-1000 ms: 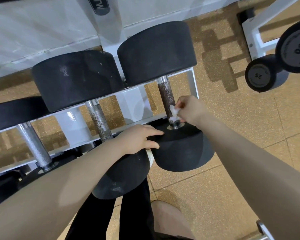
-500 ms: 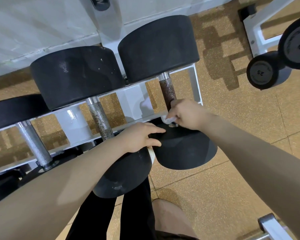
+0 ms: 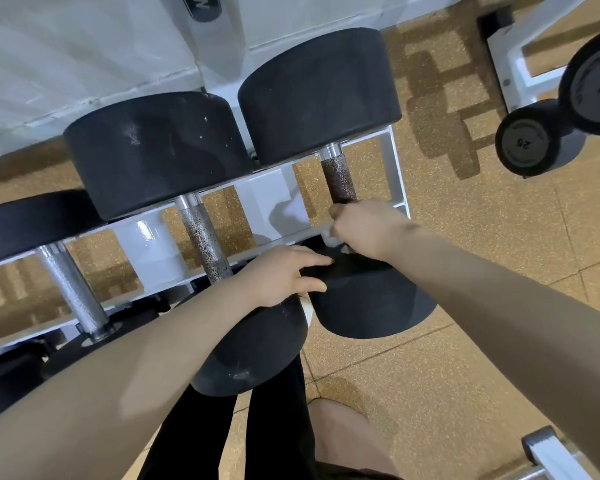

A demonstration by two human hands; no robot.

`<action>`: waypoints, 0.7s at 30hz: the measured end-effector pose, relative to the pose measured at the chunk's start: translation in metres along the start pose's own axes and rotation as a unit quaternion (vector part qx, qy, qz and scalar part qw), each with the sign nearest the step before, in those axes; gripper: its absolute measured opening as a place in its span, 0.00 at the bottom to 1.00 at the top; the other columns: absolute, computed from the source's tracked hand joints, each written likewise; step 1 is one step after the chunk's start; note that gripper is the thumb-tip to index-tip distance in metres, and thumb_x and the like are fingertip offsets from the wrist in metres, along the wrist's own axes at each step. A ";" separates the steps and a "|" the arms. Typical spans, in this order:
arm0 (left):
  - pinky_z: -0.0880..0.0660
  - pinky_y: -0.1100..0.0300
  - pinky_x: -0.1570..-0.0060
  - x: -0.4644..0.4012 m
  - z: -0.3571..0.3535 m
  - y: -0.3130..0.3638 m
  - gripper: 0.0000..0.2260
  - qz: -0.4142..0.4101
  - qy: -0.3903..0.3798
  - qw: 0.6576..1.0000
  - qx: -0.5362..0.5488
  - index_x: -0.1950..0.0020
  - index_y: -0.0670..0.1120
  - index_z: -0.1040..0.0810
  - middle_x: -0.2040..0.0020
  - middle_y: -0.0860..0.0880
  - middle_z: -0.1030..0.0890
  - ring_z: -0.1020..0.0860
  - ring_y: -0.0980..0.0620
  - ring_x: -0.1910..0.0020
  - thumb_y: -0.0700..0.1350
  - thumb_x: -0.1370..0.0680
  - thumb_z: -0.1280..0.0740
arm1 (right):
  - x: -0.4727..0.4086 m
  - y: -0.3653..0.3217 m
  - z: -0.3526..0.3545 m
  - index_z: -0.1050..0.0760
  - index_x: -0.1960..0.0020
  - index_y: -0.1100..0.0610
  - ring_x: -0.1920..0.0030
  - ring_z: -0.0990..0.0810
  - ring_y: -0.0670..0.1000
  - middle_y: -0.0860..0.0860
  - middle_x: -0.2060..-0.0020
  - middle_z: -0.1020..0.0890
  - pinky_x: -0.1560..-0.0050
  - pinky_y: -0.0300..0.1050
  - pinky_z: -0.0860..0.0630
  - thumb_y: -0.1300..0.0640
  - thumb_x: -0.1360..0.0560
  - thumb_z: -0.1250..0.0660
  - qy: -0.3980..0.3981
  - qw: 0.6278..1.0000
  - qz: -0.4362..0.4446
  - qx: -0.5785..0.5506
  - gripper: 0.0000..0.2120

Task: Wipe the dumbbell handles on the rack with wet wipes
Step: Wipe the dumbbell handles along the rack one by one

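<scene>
Slid down since 1 s ago: right hand (image 3: 368, 227), now fisted round near end of rusty knurled handle (image 3: 338, 180), white wet wipe (image 3: 331, 239) bunched under fingers. Handle at rack (image 3: 394, 168) right end, long axis front-to-back. Left hand (image 3: 281, 277) flat w/ fingers straight on black rubber dumbbell head (image 3: 371, 306).

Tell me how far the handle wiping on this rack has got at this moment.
Done: nothing I can confirm; no handle looks visibly wiped. In hand: the right hand grips the white wet wipe around the near end of the rusty brown knurled handle; the left hand rests on the black near dumbbell head. Left: probably the speckled middle handle and the shiny silver handle.
</scene>
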State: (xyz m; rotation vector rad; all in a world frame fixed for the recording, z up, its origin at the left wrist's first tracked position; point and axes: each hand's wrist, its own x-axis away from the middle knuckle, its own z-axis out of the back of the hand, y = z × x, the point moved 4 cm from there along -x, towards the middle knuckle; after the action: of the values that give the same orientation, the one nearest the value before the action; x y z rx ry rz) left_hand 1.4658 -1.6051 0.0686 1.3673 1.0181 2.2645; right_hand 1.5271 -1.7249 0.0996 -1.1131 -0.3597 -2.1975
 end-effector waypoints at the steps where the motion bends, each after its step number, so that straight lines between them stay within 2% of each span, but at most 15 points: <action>1: 0.35 0.66 0.50 0.000 -0.001 0.000 0.21 -0.001 0.002 1.000 0.007 0.32 0.52 0.29 0.34 0.52 0.28 0.28 0.57 0.52 0.51 0.25 0.33 | -0.006 -0.002 0.006 0.23 0.47 0.59 0.57 0.21 0.56 0.53 0.50 0.23 0.65 0.43 0.32 0.61 0.31 0.31 0.054 0.997 0.012 0.061 0.12; 2: 0.34 0.65 0.49 0.000 0.000 0.000 0.21 -0.002 0.003 1.000 0.014 0.32 0.52 0.29 0.34 0.52 0.27 0.28 0.57 0.53 0.51 0.25 0.33 | -0.009 0.000 0.015 0.20 0.52 0.56 0.62 0.20 0.53 0.51 0.53 0.21 0.67 0.41 0.32 0.63 0.36 0.31 0.088 0.990 -0.012 0.110 0.13; 3: 0.32 0.63 0.47 0.000 -0.001 0.000 0.21 0.000 0.001 1.000 0.021 0.32 0.53 0.29 0.35 0.53 0.27 0.27 0.57 0.52 0.51 0.25 0.33 | -0.012 0.002 0.027 0.19 0.56 0.53 0.65 0.20 0.50 0.49 0.57 0.19 0.68 0.39 0.33 0.64 0.40 0.33 0.158 0.977 -0.040 0.137 0.14; 4: 0.31 0.61 0.45 0.000 -0.001 0.000 0.21 0.003 -0.001 1.000 0.026 0.32 0.53 0.29 0.35 0.54 0.27 0.26 0.56 0.51 0.50 0.25 0.33 | -0.015 0.006 0.037 0.19 0.55 0.52 0.64 0.19 0.50 0.48 0.58 0.19 0.66 0.39 0.33 0.66 0.39 0.37 0.195 0.971 -0.070 0.123 0.17; 5: 0.30 0.60 0.43 0.000 -0.001 -0.001 0.21 0.005 -0.003 0.999 0.031 0.32 0.54 0.29 0.35 0.54 0.27 0.25 0.55 0.50 0.50 0.25 0.33 | -0.018 0.008 0.043 0.21 0.49 0.54 0.60 0.19 0.53 0.49 0.57 0.19 0.63 0.41 0.34 0.69 0.36 0.39 0.202 0.973 -0.083 0.073 0.19; 7: 0.29 0.60 0.44 0.000 -0.002 -0.002 0.21 0.008 -0.002 0.999 0.038 0.32 0.54 0.29 0.36 0.55 0.27 0.24 0.56 0.52 0.50 0.25 0.33 | -0.028 0.011 0.041 0.27 0.42 0.56 0.58 0.22 0.56 0.51 0.62 0.23 0.60 0.43 0.36 0.72 0.30 0.39 0.173 0.980 -0.101 0.006 0.20; 9: 0.30 0.62 0.46 0.000 -0.002 -0.003 0.21 0.006 0.007 0.999 0.037 0.32 0.54 0.29 0.36 0.55 0.27 0.25 0.57 0.55 0.50 0.25 0.33 | -0.024 0.009 0.039 0.28 0.42 0.57 0.62 0.26 0.56 0.50 0.69 0.29 0.61 0.44 0.35 0.73 0.30 0.40 0.170 0.979 -0.111 -0.009 0.20; 10: 0.30 0.62 0.46 0.001 -0.002 -0.004 0.21 0.005 0.011 0.999 0.035 0.32 0.54 0.29 0.36 0.55 0.27 0.26 0.58 0.56 0.51 0.25 0.33 | -0.020 0.006 0.032 0.27 0.43 0.57 0.62 0.25 0.56 0.50 0.67 0.27 0.61 0.44 0.34 0.72 0.30 0.40 0.165 0.981 -0.103 -0.008 0.19; 13: 0.31 0.62 0.45 0.001 -0.003 -0.003 0.21 0.002 0.013 1.000 0.026 0.32 0.53 0.29 0.34 0.53 0.27 0.26 0.57 0.54 0.51 0.25 0.33 | -0.005 -0.010 0.010 0.24 0.46 0.58 0.55 0.20 0.56 0.52 0.55 0.19 0.62 0.45 0.32 0.67 0.26 0.40 0.099 0.994 -0.050 0.010 0.12; 16: 0.31 0.61 0.45 0.000 -0.002 -0.002 0.21 -0.002 0.009 1.000 0.019 0.32 0.53 0.29 0.35 0.53 0.27 0.27 0.57 0.54 0.51 0.25 0.33 | 0.001 -0.010 0.013 0.24 0.46 0.58 0.55 0.20 0.57 0.52 0.54 0.20 0.62 0.45 0.31 0.65 0.24 0.40 0.077 0.997 -0.031 -0.001 0.10; 19: 0.30 0.60 0.45 0.000 -0.002 -0.003 0.21 -0.001 0.006 1.000 0.024 0.32 0.54 0.29 0.35 0.54 0.27 0.26 0.57 0.56 0.51 0.25 0.33 | -0.006 0.007 0.034 0.30 0.39 0.53 0.60 0.26 0.57 0.52 0.62 0.25 0.62 0.44 0.32 0.68 0.26 0.43 0.143 0.988 -0.054 -0.026 0.19; 21: 0.29 0.60 0.45 0.000 -0.004 -0.004 0.21 0.002 0.005 1.000 0.028 0.32 0.54 0.29 0.35 0.55 0.27 0.24 0.57 0.56 0.51 0.25 0.33 | -0.013 0.017 0.044 0.31 0.36 0.49 0.60 0.27 0.57 0.51 0.67 0.32 0.62 0.44 0.32 0.70 0.27 0.44 0.152 0.984 -0.091 -0.035 0.25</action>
State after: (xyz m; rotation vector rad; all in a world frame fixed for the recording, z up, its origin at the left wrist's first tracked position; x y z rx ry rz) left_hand 1.4625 -1.6040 0.0646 1.3815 1.0899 2.2649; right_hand 1.5712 -1.7099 0.1151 -0.7864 -0.2595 -2.5130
